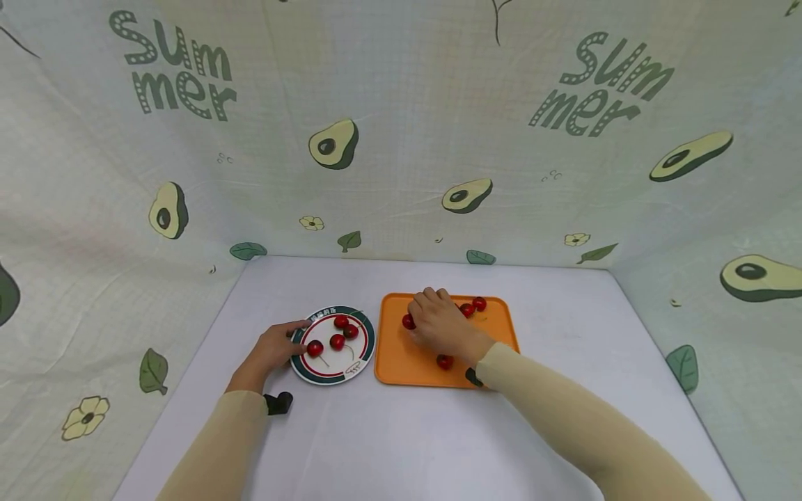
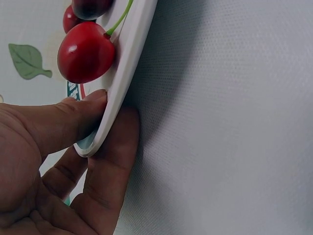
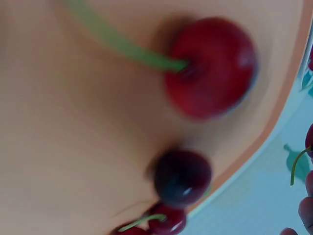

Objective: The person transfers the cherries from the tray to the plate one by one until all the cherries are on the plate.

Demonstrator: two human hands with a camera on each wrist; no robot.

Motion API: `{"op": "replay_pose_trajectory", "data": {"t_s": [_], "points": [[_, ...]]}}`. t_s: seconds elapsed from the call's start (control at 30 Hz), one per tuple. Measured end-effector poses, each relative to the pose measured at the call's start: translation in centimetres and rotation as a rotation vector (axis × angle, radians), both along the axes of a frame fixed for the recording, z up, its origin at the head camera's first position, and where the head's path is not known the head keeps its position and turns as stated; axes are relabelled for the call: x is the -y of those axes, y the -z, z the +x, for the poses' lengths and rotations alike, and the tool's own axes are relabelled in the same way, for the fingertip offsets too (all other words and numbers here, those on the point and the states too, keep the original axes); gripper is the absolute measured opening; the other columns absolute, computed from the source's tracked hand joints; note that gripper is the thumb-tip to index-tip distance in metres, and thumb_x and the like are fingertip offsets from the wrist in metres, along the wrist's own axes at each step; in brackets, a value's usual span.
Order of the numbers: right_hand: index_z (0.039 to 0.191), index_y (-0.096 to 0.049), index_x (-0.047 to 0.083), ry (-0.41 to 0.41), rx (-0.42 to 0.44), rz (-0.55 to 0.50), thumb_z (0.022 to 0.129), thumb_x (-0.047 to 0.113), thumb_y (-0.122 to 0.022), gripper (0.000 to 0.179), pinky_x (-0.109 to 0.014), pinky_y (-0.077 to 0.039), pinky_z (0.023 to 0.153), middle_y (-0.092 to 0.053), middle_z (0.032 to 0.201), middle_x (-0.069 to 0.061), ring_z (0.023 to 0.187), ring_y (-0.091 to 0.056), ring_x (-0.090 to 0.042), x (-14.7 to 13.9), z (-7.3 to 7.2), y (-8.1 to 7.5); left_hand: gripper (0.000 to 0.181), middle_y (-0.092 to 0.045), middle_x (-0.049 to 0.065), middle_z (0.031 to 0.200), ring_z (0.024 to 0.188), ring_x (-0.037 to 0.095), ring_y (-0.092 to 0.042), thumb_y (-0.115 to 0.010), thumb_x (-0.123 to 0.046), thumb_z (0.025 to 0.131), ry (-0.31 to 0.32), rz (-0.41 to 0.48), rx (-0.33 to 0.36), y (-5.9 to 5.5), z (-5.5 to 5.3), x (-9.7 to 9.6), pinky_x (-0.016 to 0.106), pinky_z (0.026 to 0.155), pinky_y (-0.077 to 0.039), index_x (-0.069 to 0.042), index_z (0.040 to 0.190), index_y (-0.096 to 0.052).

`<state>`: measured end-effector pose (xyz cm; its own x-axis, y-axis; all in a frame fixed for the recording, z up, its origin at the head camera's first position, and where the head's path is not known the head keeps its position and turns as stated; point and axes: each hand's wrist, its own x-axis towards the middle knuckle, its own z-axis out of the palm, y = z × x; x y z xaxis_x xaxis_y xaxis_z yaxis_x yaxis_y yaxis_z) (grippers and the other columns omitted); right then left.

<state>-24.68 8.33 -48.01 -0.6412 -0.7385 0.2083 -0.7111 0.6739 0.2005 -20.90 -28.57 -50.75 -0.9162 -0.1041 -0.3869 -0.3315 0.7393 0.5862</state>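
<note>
My left hand (image 1: 276,348) pinches the near-left rim of a round plate (image 1: 326,380), white with a dark green patterned border. Its thumb lies over the rim and its fingers are beneath, as the left wrist view shows. Several red cherries (image 1: 337,342) lie on the plate, some with green stems. Over an orange tray (image 1: 395,372), my right hand (image 1: 441,323) has its fingers curled round a cherry (image 1: 409,321). The right wrist view catches that cherry (image 3: 310,139) only at its edge, against the fingertips. A stemmed cherry (image 3: 212,68) lies on the tray near the wrist.
More cherries (image 1: 473,306) sit near the tray's far right corner. Tray and plate stand side by side on a white-covered table (image 1: 401,445). A patterned cloth (image 1: 401,139) hangs behind the table and along both sides. A black wrist mount (image 1: 279,403) shows beside the left sleeve.
</note>
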Motion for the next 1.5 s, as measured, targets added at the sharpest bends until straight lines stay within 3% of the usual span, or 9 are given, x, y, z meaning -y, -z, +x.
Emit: {"op": "replay_pose_trajectory", "data": {"t_s": [0.33,0.57,0.8,1.17,1.5], "points": [[0.106,-0.068,0.011,-0.043,-0.064,0.051,0.101,0.045,-0.063,0.035,-0.037,-0.048,0.089,-0.065,0.104,-0.003,0.103,-0.056,-0.024,5.2,1.1,1.1,0.06,-0.045,0.033,0.157,0.144,0.052,-0.041,-0.073,-0.013,0.096,-0.015,-0.004,0.011,0.5,1.1,0.2,0.068,0.116,-0.038,-0.016,0.153,-0.056],[0.113,-0.069,0.013,-0.044,-0.029,0.096,0.102,0.048,-0.061,0.037,-0.036,-0.049,0.095,-0.065,0.104,0.0,0.105,-0.055,-0.021,8.1,1.5,1.4,0.061,-0.044,0.033,0.157,0.144,0.054,-0.039,-0.074,-0.013,0.095,-0.02,0.008,0.014,0.8,1.8,0.3,0.068,0.115,-0.039,-0.016,0.153,-0.056],[0.116,-0.067,0.015,-0.025,-0.034,0.159,0.101,0.047,-0.06,0.036,-0.034,-0.045,0.09,-0.061,0.102,0.001,0.099,-0.05,-0.019,9.9,1.2,1.5,0.06,-0.046,0.032,0.156,0.142,0.051,-0.043,-0.074,-0.014,0.096,-0.027,0.008,-0.003,0.7,1.2,0.2,0.067,0.115,-0.04,-0.017,0.153,-0.057],[0.121,-0.066,0.014,0.034,0.0,0.196,0.101,0.046,-0.062,0.038,-0.036,-0.044,0.093,-0.062,0.108,0.001,0.104,-0.05,-0.02,10.8,0.1,2.1,0.059,-0.046,0.031,0.157,0.144,0.051,-0.042,-0.074,-0.013,0.096,-0.019,0.006,-0.021,0.2,0.6,-0.1,0.067,0.116,-0.039,-0.017,0.153,-0.057],[0.122,-0.066,0.014,0.005,-0.004,0.185,0.102,0.051,-0.06,0.043,-0.035,-0.045,0.092,-0.064,0.112,0.001,0.104,-0.051,-0.02,11.8,-0.1,2.5,0.059,-0.045,0.03,0.158,0.143,0.05,-0.042,-0.074,-0.014,0.096,-0.024,0.015,-0.011,0.2,0.6,0.0,0.067,0.116,-0.039,-0.018,0.153,-0.057]]}}
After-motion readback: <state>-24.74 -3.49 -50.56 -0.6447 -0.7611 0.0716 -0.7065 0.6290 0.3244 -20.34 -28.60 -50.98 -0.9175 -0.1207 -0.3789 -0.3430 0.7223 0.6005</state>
